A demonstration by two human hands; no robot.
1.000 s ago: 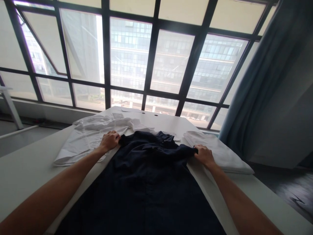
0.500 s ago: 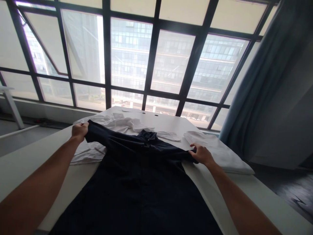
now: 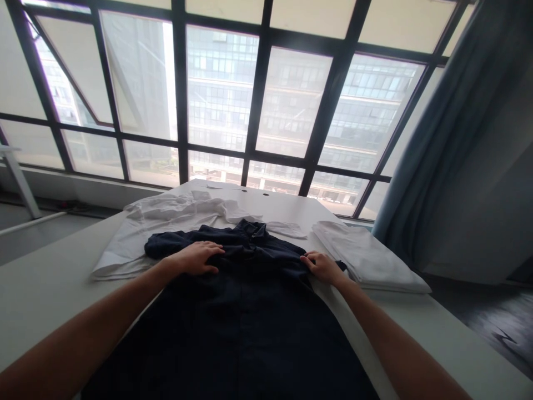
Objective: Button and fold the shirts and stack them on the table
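Note:
A dark navy short-sleeved shirt (image 3: 241, 322) with a collar lies spread on the white table, its collar end away from me. My left hand (image 3: 197, 257) rests on its upper left part, fingers stretched out over the cloth. The left sleeve lies bunched beyond that wrist. At the right shoulder, my right hand (image 3: 322, 266) has its fingers curled on the fabric, with the sleeve end showing just past it. Soft wrinkles run across the chest below the collar.
A crumpled white garment (image 3: 175, 208) lies behind and left of the shirt. On the right is a folded white cloth stack (image 3: 370, 255). The white table (image 3: 45, 289) reaches toward large windows; a blue-grey curtain (image 3: 433, 150) hangs at the right.
My left hand has let go of the left sleeve and moved right onto the shirt's chest. The left sleeve has dropped onto the white garment. My right hand has shifted inward from sleeve to shoulder.

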